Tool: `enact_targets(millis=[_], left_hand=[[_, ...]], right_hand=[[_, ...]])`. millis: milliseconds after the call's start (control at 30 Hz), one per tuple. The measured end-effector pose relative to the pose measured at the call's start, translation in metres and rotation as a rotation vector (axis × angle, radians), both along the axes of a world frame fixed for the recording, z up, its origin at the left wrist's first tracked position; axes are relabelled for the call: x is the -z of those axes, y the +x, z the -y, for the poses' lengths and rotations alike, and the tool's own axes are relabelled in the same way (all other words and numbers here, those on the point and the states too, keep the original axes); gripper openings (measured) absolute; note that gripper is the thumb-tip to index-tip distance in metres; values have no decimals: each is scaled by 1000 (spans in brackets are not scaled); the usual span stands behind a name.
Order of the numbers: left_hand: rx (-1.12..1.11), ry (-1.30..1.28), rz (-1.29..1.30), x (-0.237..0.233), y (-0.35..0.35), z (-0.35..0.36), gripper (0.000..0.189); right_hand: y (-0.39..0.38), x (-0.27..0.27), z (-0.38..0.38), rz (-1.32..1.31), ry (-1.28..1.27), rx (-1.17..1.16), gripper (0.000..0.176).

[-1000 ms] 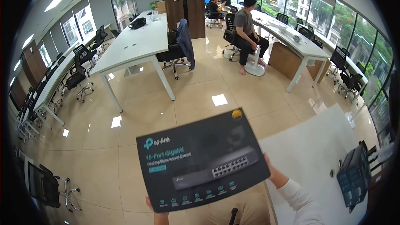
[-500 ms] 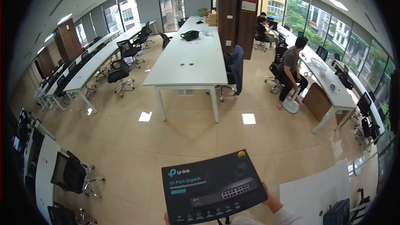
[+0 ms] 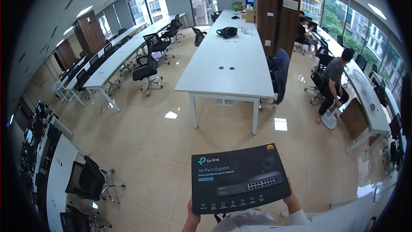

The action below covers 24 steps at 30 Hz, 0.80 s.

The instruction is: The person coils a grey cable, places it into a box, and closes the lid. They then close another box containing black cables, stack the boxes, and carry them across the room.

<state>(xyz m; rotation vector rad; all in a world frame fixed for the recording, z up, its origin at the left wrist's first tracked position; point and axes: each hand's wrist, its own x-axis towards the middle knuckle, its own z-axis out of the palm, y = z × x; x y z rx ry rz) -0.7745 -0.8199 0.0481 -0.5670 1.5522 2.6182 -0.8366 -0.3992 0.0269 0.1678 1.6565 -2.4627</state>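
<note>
I hold the TP-Link switch box [image 3: 240, 179] face-up on the near side of the long white table [image 3: 231, 64], so its label reads upright to me. My left hand [image 3: 192, 209] grips its lower-left corner and my right hand [image 3: 290, 193] its right edge (fingers curled behind, out of sight).
</note>
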Motion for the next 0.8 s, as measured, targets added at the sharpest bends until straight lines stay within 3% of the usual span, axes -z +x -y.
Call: enact_targets(millis=[67,133,200,267,300,400,433,567,667,733,800], left_hand=[[-52,-3,-24,-8,-66,15,69],[-97,-51,34,-3,-82,53,66],[-179,-63,27,-8,-115,84,63],[-212,-42,-21,-14,-130,86,62],[-182,-85,-66,-17,-147,101,71],[-194,-303,-216,-37,-235,137,84],[-145,-372,-226,-33,-263,153,93],[-131,-296,-151,-10,-366,200,91],[81,-126,-167,12,-446,251,107],[230,-137,-197,-5,-498,258,105],[380,-183,-202,-19,-588,300,101]], right_hand=[[-72,-2,23,-122,207,-19,61],[-116,1,57,79,-8,-189,60],[-175,-14,100,-54,119,-236,58],[-214,-15,114,93,-45,-241,55],[-246,-17,134,160,-126,-239,54],[-348,-30,201,554,92,-270,52],[-383,13,204,541,47,-340,55],[-474,-20,267,573,-4,-262,57],[-502,-39,294,530,85,-171,56],[-524,-24,291,448,134,-111,54],[-581,-28,315,396,-38,-18,53]])
